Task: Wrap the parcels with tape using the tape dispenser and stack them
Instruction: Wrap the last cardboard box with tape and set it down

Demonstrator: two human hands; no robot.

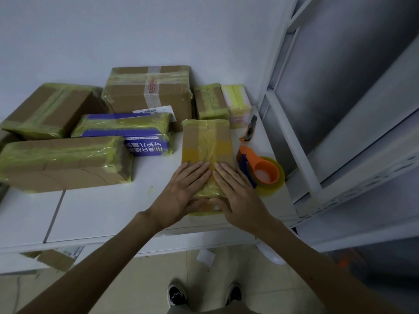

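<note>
Though brown, parcel (207,141) yellow with tape (197,154).

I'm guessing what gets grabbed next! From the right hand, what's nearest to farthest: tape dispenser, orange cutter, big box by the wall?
1. Tape dispenser, just right of the right hand.
2. Orange cutter, farther back, right side.
3. Big box, back-left by the wall.

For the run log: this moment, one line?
left hand: flat on parcel | right hand: flat on parcel | tape dispenser: beside parcel, untouched
</note>
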